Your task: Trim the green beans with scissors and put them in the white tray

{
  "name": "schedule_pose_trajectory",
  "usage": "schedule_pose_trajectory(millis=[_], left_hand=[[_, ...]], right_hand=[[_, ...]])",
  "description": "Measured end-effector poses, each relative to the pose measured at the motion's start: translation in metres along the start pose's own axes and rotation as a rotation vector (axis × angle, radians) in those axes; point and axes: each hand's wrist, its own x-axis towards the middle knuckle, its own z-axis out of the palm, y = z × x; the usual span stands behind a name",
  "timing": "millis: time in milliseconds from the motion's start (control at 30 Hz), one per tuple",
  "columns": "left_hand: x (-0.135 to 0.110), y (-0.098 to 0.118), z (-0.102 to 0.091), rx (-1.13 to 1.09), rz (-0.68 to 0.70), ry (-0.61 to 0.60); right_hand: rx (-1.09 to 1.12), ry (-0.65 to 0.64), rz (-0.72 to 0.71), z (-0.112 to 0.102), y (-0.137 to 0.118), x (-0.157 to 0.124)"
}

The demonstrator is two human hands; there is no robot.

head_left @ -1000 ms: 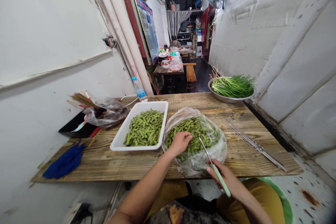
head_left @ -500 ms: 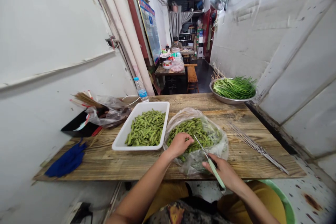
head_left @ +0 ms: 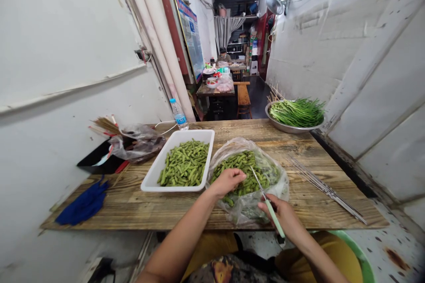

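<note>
My left hand [head_left: 226,181] reaches into a clear plastic bag [head_left: 278,190] of green edamame pods [head_left: 244,166], its fingers curled on the pods. My right hand [head_left: 282,216] is closed round the pale green handle of a pair of scissors [head_left: 266,201], whose blades point up over the bag. To the left of the bag a white rectangular tray [head_left: 156,173] holds more pods. All of this rests on a wooden table [head_left: 149,205].
A metal bowl of green chives [head_left: 296,112] stands back right, metal skewers [head_left: 327,190] lie at right. A water bottle [head_left: 179,115], a black tray with bamboo skewers and a bag [head_left: 124,141], and a blue cloth [head_left: 84,203] lie at left. A green basin [head_left: 360,258] sits below. A person sits at a far table [head_left: 223,55].
The scissors and my right hand shifted slightly toward me and left, then back up over the bag. My left hand stays in the pods, moving its fingers a little.
</note>
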Motion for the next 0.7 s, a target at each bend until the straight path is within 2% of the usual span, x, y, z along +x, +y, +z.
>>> schedule_pose_trajectory(millis=[100, 233, 300, 400, 467, 500, 600, 700], left_hand=[[-0.002, 0.003, 0.002, -0.35, -0.114, -0.073], [-0.005, 0.006, 0.003, -0.569, -0.131, -0.223], [-0.004, 0.007, 0.0, -0.65, -0.112, -0.239], [0.001, 0.009, -0.005, -0.68, -0.109, -0.195], [0.007, 0.01, -0.006, -0.552, -0.116, -0.091], [0.01, 0.01, -0.005, -0.421, -0.109, -0.011], [0.021, 0.008, 0.003, 0.159, -0.005, 0.218], [0.03, 0.006, 0.013, 0.704, 0.093, 0.271]], right_hand=[[0.149, -0.08, 0.066, 0.003, 0.001, -0.003], [0.254, -0.132, 0.04, 0.002, -0.002, -0.009], [0.292, -0.119, 0.059, 0.0, -0.001, -0.012], [0.303, -0.073, 0.1, -0.003, 0.006, -0.014], [0.305, -0.056, 0.124, -0.004, 0.01, -0.016], [0.314, -0.049, 0.134, -0.004, 0.012, -0.017], [0.338, -0.016, 0.147, -0.004, 0.013, -0.019], [0.334, 0.029, 0.127, -0.004, 0.011, -0.02]])
